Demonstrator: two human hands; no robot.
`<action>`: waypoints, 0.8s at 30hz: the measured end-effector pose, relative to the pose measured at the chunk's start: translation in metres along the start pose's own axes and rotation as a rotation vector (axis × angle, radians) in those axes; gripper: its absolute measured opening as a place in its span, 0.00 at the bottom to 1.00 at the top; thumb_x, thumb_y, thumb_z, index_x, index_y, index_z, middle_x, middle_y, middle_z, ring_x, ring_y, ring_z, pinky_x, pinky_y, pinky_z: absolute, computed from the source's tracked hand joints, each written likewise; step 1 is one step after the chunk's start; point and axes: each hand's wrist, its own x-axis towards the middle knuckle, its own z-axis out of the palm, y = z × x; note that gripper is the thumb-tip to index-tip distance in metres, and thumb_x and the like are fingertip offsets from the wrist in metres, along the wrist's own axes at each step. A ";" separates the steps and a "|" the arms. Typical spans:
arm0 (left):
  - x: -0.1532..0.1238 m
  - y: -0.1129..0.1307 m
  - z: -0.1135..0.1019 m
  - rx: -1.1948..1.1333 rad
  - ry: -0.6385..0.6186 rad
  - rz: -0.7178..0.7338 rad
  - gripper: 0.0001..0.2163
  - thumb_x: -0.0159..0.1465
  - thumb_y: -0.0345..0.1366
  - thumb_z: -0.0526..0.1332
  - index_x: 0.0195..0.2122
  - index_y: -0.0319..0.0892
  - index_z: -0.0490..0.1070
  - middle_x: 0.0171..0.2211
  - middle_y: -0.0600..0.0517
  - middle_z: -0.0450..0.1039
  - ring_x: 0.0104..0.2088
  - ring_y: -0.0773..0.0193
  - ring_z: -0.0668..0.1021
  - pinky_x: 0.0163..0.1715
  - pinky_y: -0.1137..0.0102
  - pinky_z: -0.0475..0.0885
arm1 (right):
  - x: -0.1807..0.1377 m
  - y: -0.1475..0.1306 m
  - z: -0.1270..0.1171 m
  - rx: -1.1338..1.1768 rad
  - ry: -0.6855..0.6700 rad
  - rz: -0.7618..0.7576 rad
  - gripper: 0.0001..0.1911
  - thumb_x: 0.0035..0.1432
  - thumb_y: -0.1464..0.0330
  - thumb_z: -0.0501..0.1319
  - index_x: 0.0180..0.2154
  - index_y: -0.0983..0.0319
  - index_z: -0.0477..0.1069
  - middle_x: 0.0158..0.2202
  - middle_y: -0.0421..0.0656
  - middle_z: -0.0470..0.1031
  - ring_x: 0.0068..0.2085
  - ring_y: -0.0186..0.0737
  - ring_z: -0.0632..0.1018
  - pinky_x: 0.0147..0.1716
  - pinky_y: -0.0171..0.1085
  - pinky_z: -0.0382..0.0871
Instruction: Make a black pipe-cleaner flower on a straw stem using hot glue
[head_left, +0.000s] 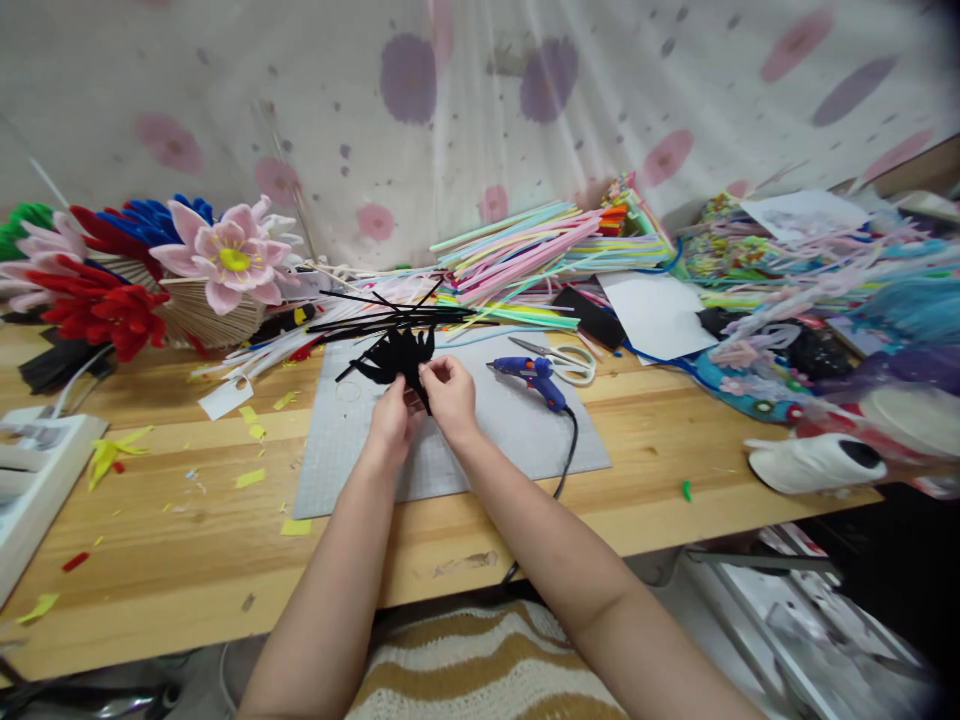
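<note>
"What does the head view give you?"

"From my remote seat, I see my left hand (394,420) and right hand (450,395) meeting at a fuzzy black piece with curved, petal-like strips (394,355), over the flat grey rectangular mat (337,440) on the pale wooden worktop (187,520)."

"And the grip?"

"Both sets of fingers look closed on its narrow near end."

"Which step?"

"I'd judge I'm gathering or shaping that end. The next move calls for one steady grip while the other adjusts; the blue plastic glue gun (529,373) lies untouched, to the right."
</note>
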 end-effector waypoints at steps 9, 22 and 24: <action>-0.001 -0.006 -0.003 0.159 0.016 0.181 0.15 0.59 0.42 0.55 0.20 0.39 0.57 0.12 0.61 0.50 0.10 0.78 0.55 0.10 0.81 0.47 | -0.012 -0.006 0.000 -0.140 -0.091 -0.061 0.05 0.49 0.65 0.57 0.24 0.60 0.66 0.23 0.36 0.70 0.27 0.32 0.70 0.30 0.32 0.63; -0.004 -0.005 -0.006 0.182 -0.068 0.096 0.17 0.59 0.45 0.55 0.20 0.41 0.53 0.12 0.63 0.45 0.10 0.80 0.49 0.09 0.81 0.42 | -0.009 -0.015 0.008 0.541 -0.039 0.447 0.07 0.43 0.74 0.60 0.19 0.64 0.62 0.16 0.34 0.63 0.18 0.23 0.61 0.18 0.27 0.52; -0.005 -0.003 -0.005 0.150 -0.084 0.089 0.18 0.59 0.45 0.55 0.19 0.41 0.52 0.12 0.63 0.45 0.10 0.80 0.49 0.09 0.81 0.42 | -0.011 -0.016 0.008 0.568 -0.037 0.417 0.08 0.43 0.74 0.61 0.19 0.64 0.62 0.15 0.33 0.61 0.17 0.22 0.60 0.18 0.27 0.52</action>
